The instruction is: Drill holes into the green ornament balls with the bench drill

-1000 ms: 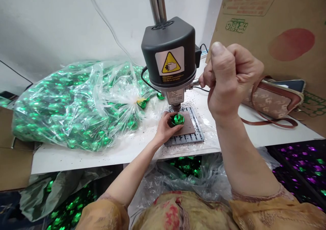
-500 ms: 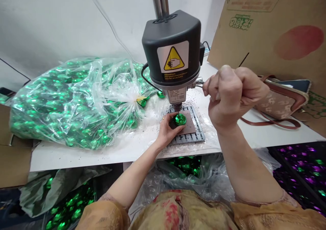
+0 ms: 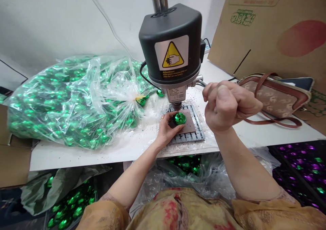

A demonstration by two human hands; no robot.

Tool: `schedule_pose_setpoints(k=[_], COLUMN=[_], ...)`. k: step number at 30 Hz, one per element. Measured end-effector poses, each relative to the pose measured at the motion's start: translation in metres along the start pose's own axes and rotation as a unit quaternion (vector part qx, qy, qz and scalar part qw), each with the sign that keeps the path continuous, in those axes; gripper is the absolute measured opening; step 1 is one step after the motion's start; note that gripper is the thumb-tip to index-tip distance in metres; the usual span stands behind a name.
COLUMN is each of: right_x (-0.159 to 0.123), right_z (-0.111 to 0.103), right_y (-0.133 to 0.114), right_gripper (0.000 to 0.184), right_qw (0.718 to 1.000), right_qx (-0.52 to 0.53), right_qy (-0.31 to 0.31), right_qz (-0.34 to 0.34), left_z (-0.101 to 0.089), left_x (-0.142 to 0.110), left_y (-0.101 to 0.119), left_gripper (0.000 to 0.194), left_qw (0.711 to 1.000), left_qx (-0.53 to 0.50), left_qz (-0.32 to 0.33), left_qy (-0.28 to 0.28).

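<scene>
A shiny green faceted bead (image 3: 180, 118) lies on a brown board (image 3: 190, 124) over the slotted metal base (image 3: 200, 135) of a small drill press (image 3: 170, 46). My left hand (image 3: 166, 129) is closed on it, thumb at the near side and fingers at the far side. Directly above, the chuck (image 3: 176, 106) points down, its thin bit at the bead's top; how deep the bit sits I cannot tell. Wrapped in a fist, my right hand (image 3: 229, 102) grips the press's lever (image 3: 201, 82), whose end is hidden inside the fingers.
At the left, a tied clear plastic bag (image 3: 73, 101) bulges with green beads. Dark shavings litter the white table (image 3: 63, 157). A handbag (image 3: 275, 94) and a large cardboard box (image 3: 275, 30) stand at the right. Below the table edge are green beads (image 3: 73, 203) and purple ones (image 3: 300, 169).
My right hand has come down and slightly left with the lever. My left hand keeps the bead in the same place. The view has shifted a little.
</scene>
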State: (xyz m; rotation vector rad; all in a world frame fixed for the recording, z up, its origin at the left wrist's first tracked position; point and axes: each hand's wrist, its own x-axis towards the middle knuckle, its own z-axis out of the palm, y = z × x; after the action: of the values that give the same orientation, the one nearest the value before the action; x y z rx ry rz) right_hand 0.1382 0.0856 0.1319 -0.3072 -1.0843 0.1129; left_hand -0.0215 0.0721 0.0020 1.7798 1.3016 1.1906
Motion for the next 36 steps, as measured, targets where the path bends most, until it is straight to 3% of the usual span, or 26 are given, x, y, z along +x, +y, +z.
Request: schedule_pose_setpoints(k=[11,14,17,21,23,25,28,30,31,33,36], right_x=[-0.014,-0.007,0.018,0.05,0.056,0.056,0.052,0.051,0.051,0.052,0.052], right_z=[-0.008,-0.003,0.011,0.026,0.029,0.029,0.028,0.029,0.029,0.03,0.03], right_y=[0.011,0.006,-0.003,-0.008,-0.007,-0.005,-0.005,-0.005,-0.005,-0.004,-0.004], right_gripper=[0.049,0.051,0.051,0.046,0.047,0.05,0.049,0.045,0.043,0.041,0.041], right_qw=[0.997,0.999,0.999,0.993,0.993,0.995,0.996,0.995,0.995,0.996,0.998], right_qx=[0.041,0.022,-0.009,-0.008,0.001,-0.008,-0.031,-0.031,-0.022,0.004,0.02], right_qy=[-0.026,-0.002,0.025,-0.006,-0.012,-0.011,-0.004,0.004,0.007,0.009,0.015], right_qz=[-0.067,-0.033,0.04,0.117,0.114,0.104,0.089,0.091,0.092,0.084,0.065], left_z=[0.0,0.001,0.002,0.001,0.001,0.003,0.004,0.001,-0.003,-0.015,-0.037], left_x=[0.0,0.001,0.001,-0.021,-0.047,-0.078,-0.115,-0.122,-0.119,-0.095,-0.026], left_y=[0.003,0.002,0.007,0.023,0.029,0.029,0.022,0.017,0.016,0.014,0.009], left_gripper=[0.051,0.052,0.051,0.043,0.044,0.045,0.038,0.041,0.044,0.038,0.024], left_qw=[1.0,1.0,1.0,0.995,0.995,0.98,0.917,0.883,0.878,0.901,0.957], left_qx=[0.004,0.002,0.013,0.06,0.061,0.071,0.163,0.203,0.204,0.191,0.205], left_qz=[-0.008,-0.011,-0.01,0.011,0.073,0.163,0.285,0.346,0.365,0.349,0.198], left_qy=[0.006,0.006,0.022,0.079,0.029,-0.088,-0.226,-0.244,-0.232,-0.173,-0.056])
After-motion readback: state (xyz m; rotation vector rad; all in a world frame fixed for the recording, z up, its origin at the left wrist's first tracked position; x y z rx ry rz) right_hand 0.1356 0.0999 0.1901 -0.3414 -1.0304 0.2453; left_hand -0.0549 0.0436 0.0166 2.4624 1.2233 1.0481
